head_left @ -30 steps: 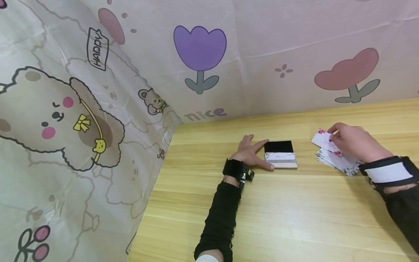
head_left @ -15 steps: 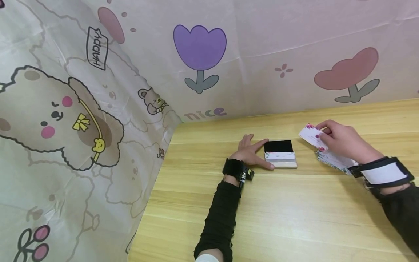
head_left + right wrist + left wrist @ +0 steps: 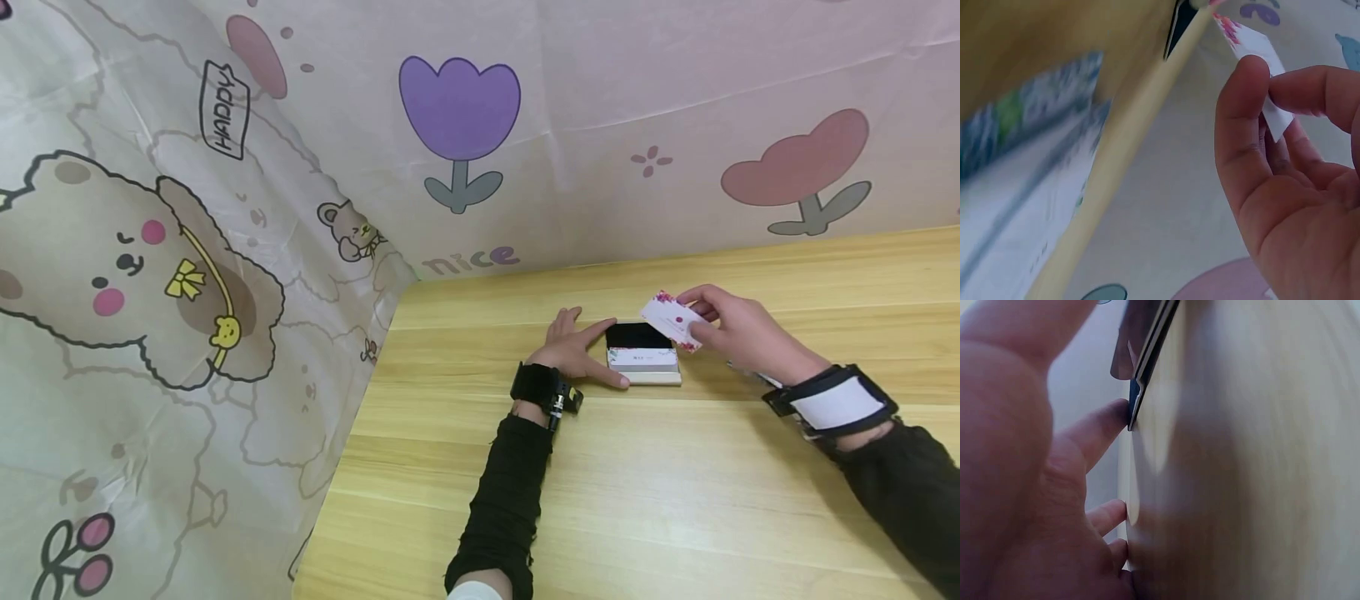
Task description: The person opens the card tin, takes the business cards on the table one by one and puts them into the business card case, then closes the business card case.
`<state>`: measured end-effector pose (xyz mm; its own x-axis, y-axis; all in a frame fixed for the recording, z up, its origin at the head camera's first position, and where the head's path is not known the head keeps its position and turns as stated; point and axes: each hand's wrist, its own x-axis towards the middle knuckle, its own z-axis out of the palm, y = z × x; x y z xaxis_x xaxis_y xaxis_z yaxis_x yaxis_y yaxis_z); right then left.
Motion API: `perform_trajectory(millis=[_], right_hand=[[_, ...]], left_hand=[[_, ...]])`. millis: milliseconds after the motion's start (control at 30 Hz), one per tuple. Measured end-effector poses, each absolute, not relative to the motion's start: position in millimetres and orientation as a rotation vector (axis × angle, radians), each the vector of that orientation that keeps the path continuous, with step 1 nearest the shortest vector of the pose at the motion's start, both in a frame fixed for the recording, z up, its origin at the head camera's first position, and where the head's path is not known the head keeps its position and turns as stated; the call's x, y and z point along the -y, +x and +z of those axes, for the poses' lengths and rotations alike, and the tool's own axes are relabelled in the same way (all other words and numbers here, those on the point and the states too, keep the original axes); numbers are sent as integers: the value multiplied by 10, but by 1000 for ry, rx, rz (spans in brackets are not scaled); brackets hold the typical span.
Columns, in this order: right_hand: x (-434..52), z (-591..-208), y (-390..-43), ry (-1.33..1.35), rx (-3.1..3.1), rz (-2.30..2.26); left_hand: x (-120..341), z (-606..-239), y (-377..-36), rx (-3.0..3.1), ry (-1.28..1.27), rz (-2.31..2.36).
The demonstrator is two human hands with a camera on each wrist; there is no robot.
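Observation:
A small card case point(image 3: 642, 357) with a black open lid lies on the wooden table point(image 3: 600, 483). My left hand point(image 3: 592, 354) rests flat against its left side, fingers straight, thumb along the front edge. In the left wrist view a fingertip point(image 3: 1119, 415) touches the case's point(image 3: 1147, 350) edge. My right hand point(image 3: 701, 321) pinches a white card with pink flowers point(image 3: 672, 321) between thumb and fingers, just above the case's right rear corner. The right wrist view shows the same card point(image 3: 1254, 47) in that pinch point(image 3: 1269, 94).
A pile of similar flowered cards point(image 3: 752, 375) lies right of the case, mostly hidden behind my right wrist; it shows blurred in the right wrist view point(image 3: 1016, 156). A cartoon-print cloth point(image 3: 457, 108) walls the table at the back and left.
My right hand has lifted one card off the pile and carried it left to the case. The left hand and the case have stayed put.

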<state>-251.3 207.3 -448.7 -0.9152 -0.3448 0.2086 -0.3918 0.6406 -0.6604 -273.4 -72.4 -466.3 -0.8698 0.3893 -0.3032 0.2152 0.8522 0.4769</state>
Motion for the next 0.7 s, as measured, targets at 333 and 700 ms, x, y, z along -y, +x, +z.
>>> perform_trajectory(millis=[333, 700], right_hand=[[-1893, -4538, -2523, 720, 2772, 1141], [-1770, -4574, -2525, 858, 2764, 958]], left_hand=[[710, -4666, -2718, -2647, 415, 634], [704, -4667, -2732, -2654, 413, 598]])
